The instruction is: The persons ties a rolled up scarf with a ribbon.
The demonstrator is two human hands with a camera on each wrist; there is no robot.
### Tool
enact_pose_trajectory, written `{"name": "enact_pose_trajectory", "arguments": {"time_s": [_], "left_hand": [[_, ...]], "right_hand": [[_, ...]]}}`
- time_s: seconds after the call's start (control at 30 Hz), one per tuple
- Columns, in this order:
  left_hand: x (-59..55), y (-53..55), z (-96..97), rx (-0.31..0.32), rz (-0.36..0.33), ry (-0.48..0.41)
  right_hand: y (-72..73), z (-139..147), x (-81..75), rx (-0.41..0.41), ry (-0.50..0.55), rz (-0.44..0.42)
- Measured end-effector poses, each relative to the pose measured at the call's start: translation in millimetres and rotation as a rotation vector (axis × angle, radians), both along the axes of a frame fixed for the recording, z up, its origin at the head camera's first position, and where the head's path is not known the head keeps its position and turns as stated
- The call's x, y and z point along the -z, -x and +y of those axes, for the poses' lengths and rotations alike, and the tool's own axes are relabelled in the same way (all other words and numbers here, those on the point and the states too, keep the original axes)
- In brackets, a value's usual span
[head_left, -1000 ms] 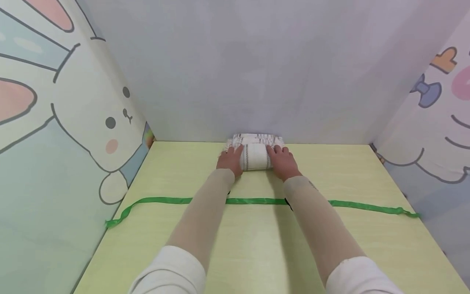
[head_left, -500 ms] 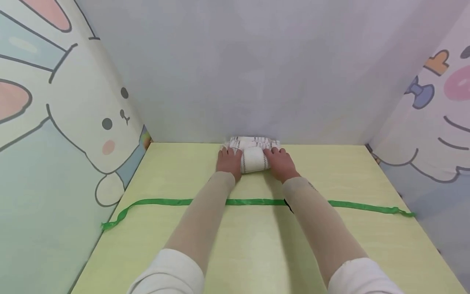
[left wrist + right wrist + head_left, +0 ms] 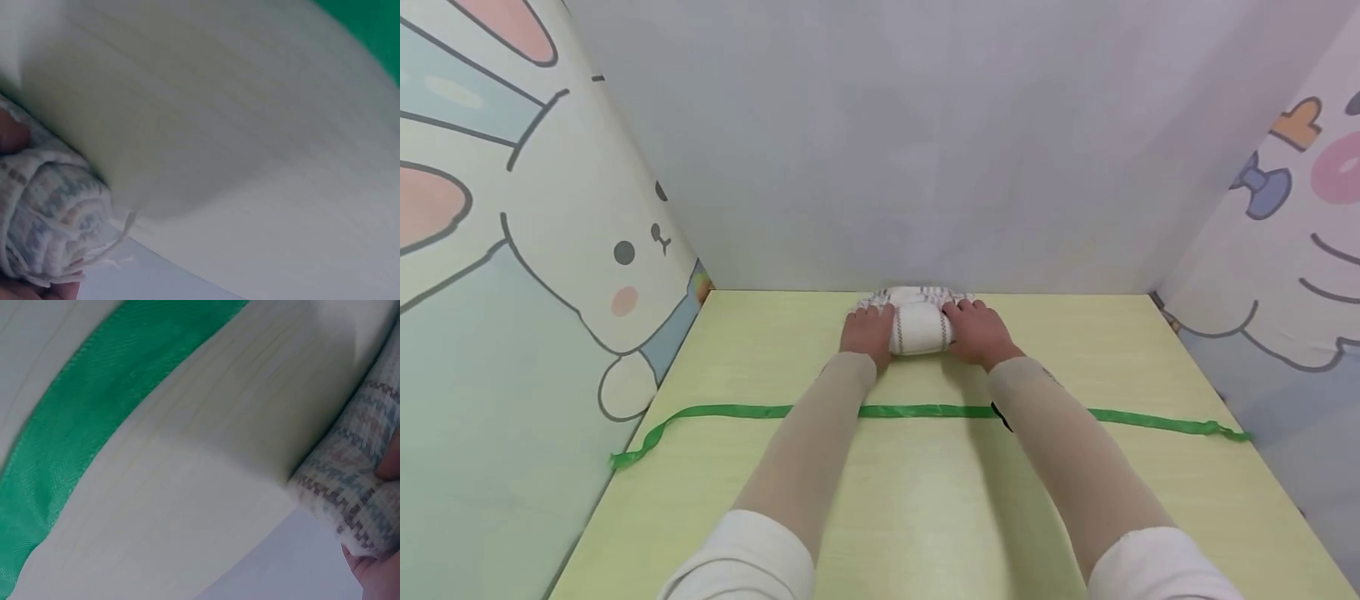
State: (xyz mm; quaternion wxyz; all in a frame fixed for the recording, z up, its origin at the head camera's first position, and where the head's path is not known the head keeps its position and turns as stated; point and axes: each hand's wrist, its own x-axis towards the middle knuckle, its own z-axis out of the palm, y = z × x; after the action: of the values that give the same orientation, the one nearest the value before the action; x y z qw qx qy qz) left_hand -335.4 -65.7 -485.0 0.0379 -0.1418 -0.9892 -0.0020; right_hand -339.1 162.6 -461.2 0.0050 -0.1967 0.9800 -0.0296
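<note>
At the far side of the table lies a rolled-up, fringed woven cloth (image 3: 917,327), white with dark patterned stripes. My left hand (image 3: 867,332) grips its left end, and my right hand (image 3: 980,333) grips its right end. In the left wrist view, the coiled end of the cloth (image 3: 59,219) shows its spiral layers and loose fringe threads, with fingers above and below it. The right wrist view shows the other end of the cloth (image 3: 350,481) between the thumb and fingers of the right hand (image 3: 381,578).
A green ribbon (image 3: 925,411) runs across the pale yellow table (image 3: 917,483) in front of the cloth, under both forearms. A grey wall (image 3: 917,167) rises directly behind the table. Cartoon-printed side panels (image 3: 572,225) stand left and right.
The cloth's flat rear part has shortened and gone lower, and the roll looks thicker. Both hands stay at its ends; the right forearm has shifted slightly to the right.
</note>
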Motion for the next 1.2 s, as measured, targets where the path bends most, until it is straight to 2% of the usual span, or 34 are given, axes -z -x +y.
{"name": "enact_pose_trajectory", "arguments": {"time_s": [0.2, 0.37, 0.57, 0.7, 0.87, 1.2], "left_hand": [[-2.6, 5.0, -1.4, -0.015, -0.019, -0.006], [-1.9, 4.1, -2.9, -0.024, -0.025, -0.022], [-1.1, -0.1, -3.1, -0.022, -0.068, -0.14], [-0.7, -2.5, -4.0, -0.018, -0.032, -0.185], [-8.1, -0.7, -5.0, 0.01, 0.029, -0.163], [-35.5, -7.5, -6.4, 0.061, 0.043, -0.191]], "right_hand": [[-2.1, 8, 4.8, -0.023, -0.032, 0.009], [-4.4, 9, 13.3, -0.023, -0.013, 0.011], [-5.4, 9, 15.5, -0.025, 0.016, 0.03], [-5.6, 9, 13.6, -0.024, 0.042, 0.048], [-6.6, 10, 6.9, -0.002, 0.065, 0.068], [-14.8, 13, -17.2, -0.006, 0.121, 0.135]]}}
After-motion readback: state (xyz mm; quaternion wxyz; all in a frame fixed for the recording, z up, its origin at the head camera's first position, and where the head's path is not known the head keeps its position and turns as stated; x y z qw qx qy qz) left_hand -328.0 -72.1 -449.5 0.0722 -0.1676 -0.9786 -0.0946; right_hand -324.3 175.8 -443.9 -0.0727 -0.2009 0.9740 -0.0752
